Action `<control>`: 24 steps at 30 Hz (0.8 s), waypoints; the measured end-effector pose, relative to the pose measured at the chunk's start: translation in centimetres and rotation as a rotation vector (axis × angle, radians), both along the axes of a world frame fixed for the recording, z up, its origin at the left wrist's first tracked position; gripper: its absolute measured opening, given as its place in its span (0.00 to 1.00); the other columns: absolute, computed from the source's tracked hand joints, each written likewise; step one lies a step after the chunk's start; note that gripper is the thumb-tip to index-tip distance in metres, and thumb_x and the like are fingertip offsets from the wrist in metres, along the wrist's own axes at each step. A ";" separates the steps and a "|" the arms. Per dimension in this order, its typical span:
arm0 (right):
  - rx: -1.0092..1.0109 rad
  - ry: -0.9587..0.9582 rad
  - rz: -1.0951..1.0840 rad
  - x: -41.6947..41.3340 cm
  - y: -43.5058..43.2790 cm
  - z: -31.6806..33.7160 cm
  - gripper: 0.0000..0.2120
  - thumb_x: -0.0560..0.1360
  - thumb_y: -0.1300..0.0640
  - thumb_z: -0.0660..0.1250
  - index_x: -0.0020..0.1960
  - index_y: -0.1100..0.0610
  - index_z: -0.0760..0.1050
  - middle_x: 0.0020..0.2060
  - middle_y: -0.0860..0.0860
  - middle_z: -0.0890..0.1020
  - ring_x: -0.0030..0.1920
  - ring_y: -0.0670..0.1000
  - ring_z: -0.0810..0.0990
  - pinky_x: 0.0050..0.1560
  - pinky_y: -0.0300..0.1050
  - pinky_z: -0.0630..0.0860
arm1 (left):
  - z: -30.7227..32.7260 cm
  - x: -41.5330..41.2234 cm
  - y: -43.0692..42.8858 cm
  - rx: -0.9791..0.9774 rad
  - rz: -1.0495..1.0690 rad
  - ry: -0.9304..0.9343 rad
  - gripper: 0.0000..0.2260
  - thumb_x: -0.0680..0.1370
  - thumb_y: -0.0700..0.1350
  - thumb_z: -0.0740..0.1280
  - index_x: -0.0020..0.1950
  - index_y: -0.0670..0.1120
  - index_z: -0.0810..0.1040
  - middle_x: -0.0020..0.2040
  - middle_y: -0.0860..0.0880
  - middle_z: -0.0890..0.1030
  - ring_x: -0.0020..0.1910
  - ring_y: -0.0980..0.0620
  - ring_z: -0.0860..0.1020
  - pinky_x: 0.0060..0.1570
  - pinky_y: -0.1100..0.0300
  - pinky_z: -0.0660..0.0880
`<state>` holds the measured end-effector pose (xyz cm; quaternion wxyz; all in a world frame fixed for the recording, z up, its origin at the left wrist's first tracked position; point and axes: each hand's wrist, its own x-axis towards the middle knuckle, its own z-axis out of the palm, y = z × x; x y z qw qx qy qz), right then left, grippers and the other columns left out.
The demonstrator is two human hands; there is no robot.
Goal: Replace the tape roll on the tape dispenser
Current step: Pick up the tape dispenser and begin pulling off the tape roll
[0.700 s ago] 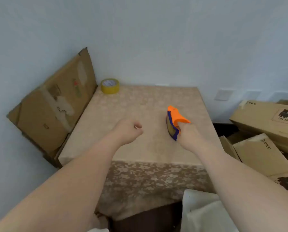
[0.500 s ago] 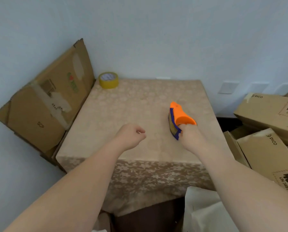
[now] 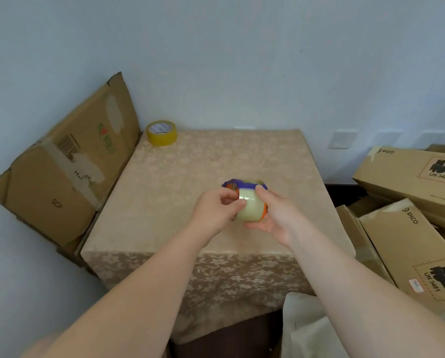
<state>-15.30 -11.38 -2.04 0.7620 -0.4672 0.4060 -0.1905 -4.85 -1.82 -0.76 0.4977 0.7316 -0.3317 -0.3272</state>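
Note:
Above the middle of the table I hold the tape dispenser [image 3: 244, 184], blue and orange, with a pale clear tape roll [image 3: 251, 208] mounted in it. My right hand [image 3: 275, 215] cups the dispenser from below and the right, its fingers wrapped over the blue edge. My left hand [image 3: 216, 210] grips the roll's left side, thumb pressed on the tape. Most of the orange body is hidden behind the roll and my hands. A yellow tape roll [image 3: 161, 133] lies flat at the table's far left corner.
The table [image 3: 190, 177] wears a beige flowered cloth and stands against a pale wall. A flattened cardboard box [image 3: 61, 171] leans at its left. Stacked PICO cartons [image 3: 410, 202] crowd the right side. White plastic [image 3: 304, 329] lies by the near right corner.
My right hand lifted the dispenser off the table's right side and brought it to the middle, turned so the roll faces me. My left hand, earlier a loose fist, now grips the roll.

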 end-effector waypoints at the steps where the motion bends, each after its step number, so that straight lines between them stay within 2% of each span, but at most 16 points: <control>1: 0.031 -0.027 -0.017 0.1 0.3 0.1 0.09 0.78 0.51 0.62 0.54 0.55 0.74 0.49 0.57 0.82 0.47 0.58 0.82 0.51 0.61 0.78 | 0.3 -0.2 0.1 -0.017 0.016 -0.003 0.03 0.73 0.43 0.69 0.45 0.45 0.79 0.35 0.50 0.78 0.35 0.52 0.76 0.39 0.58 0.75; 3: 0.074 -0.048 -0.054 0.2 0.8 0.2 0.11 0.78 0.49 0.61 0.53 0.55 0.74 0.46 0.56 0.82 0.44 0.57 0.82 0.46 0.59 0.78 | 0.7 -0.5 0.3 -0.023 0.027 -0.026 0.02 0.73 0.43 0.69 0.41 0.46 0.78 0.35 0.48 0.77 0.35 0.50 0.76 0.42 0.52 0.77; 5: 0.115 -0.051 -0.061 0.1 1.2 0.4 0.14 0.78 0.46 0.60 0.52 0.55 0.75 0.44 0.56 0.82 0.43 0.57 0.81 0.46 0.57 0.77 | 0.9 -0.7 0.4 -0.015 0.017 -0.051 0.04 0.72 0.42 0.69 0.38 0.48 0.77 0.35 0.48 0.77 0.35 0.49 0.75 0.44 0.50 0.77; 7: 0.155 -0.062 -0.057 -0.1 1.3 0.7 0.16 0.78 0.44 0.58 0.51 0.56 0.76 0.44 0.56 0.82 0.43 0.57 0.81 0.46 0.57 0.76 | 1.1 -0.9 0.6 -0.010 -0.001 -0.047 0.06 0.73 0.42 0.68 0.37 0.49 0.76 0.35 0.48 0.76 0.36 0.49 0.75 0.45 0.50 0.76; 11: 0.250 -0.091 -0.069 -0.6 1.2 1.7 0.17 0.80 0.46 0.56 0.50 0.57 0.76 0.46 0.58 0.81 0.46 0.58 0.80 0.53 0.61 0.73 | 1.7 -0.9 1.0 -0.022 -0.018 -0.004 0.05 0.74 0.42 0.66 0.38 0.49 0.75 0.39 0.45 0.78 0.39 0.49 0.75 0.44 0.53 0.74; 14: 0.263 -0.011 -0.069 -0.8 0.9 2.3 0.16 0.80 0.47 0.56 0.51 0.58 0.76 0.45 0.58 0.80 0.46 0.59 0.79 0.49 0.61 0.73 | 1.8 -0.9 1.3 -0.040 -0.048 0.001 0.05 0.75 0.42 0.66 0.38 0.48 0.76 0.39 0.46 0.77 0.38 0.49 0.74 0.41 0.54 0.72; 17: 0.238 0.110 -0.064 -0.9 0.5 2.6 0.14 0.79 0.49 0.59 0.57 0.57 0.73 0.49 0.58 0.79 0.55 0.60 0.76 0.65 0.64 0.63 | 1.9 -0.8 1.7 -0.057 -0.081 -0.038 0.07 0.75 0.41 0.65 0.38 0.49 0.76 0.36 0.48 0.76 0.35 0.52 0.71 0.34 0.61 0.71; 18: 0.220 0.124 -0.067 -0.8 0.4 2.7 0.13 0.78 0.50 0.60 0.57 0.57 0.73 0.50 0.57 0.79 0.55 0.59 0.76 0.66 0.63 0.63 | 2.1 -0.8 1.8 -0.068 -0.086 -0.044 0.07 0.75 0.40 0.65 0.38 0.49 0.76 0.36 0.49 0.76 0.34 0.53 0.71 0.33 0.64 0.70; 22: 0.154 0.129 -0.105 -0.3 0.4 2.9 0.13 0.79 0.52 0.60 0.59 0.57 0.75 0.44 0.54 0.81 0.47 0.55 0.80 0.61 0.59 0.73 | 3.2 -0.9 2.0 -0.103 -0.079 -0.024 0.05 0.76 0.38 0.64 0.40 0.45 0.75 0.37 0.48 0.75 0.34 0.55 0.72 0.26 0.72 0.69; 24: 0.141 0.131 -0.122 0.0 0.4 3.0 0.12 0.79 0.54 0.60 0.58 0.58 0.75 0.42 0.54 0.81 0.41 0.54 0.80 0.53 0.57 0.77 | 3.6 -1.0 2.1 -0.101 -0.072 0.005 0.04 0.77 0.38 0.63 0.42 0.42 0.75 0.37 0.48 0.75 0.34 0.56 0.72 0.25 0.72 0.70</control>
